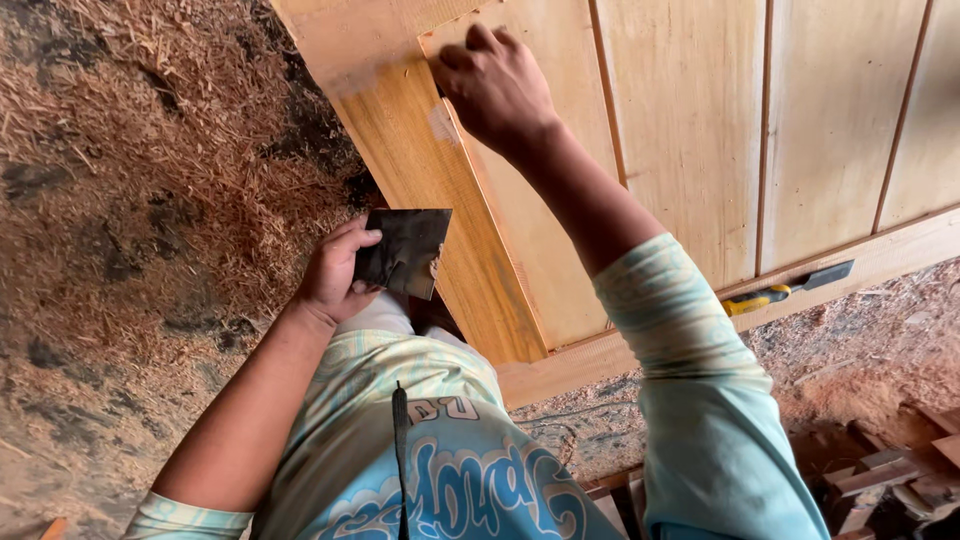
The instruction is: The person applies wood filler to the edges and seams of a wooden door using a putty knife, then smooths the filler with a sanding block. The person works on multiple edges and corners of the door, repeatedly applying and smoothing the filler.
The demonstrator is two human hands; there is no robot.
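The left hand [335, 275] pinches a dark square plate [405, 252] beside the wooden door [690, 130]. The right hand [495, 85] presses its fingers together on a panel edge, just above a pale filler patch [441, 122]. A yellow-handled chisel [785, 289] lies on the door's lower rail, well apart; sawdust [150, 180] covers the floor.

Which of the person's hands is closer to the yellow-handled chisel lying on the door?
The right hand, though neither touches it. It presses on the wooden door up and to the left of the chisel. The left hand is farther off, beyond the door's edge, holding a dark flat square sheet.
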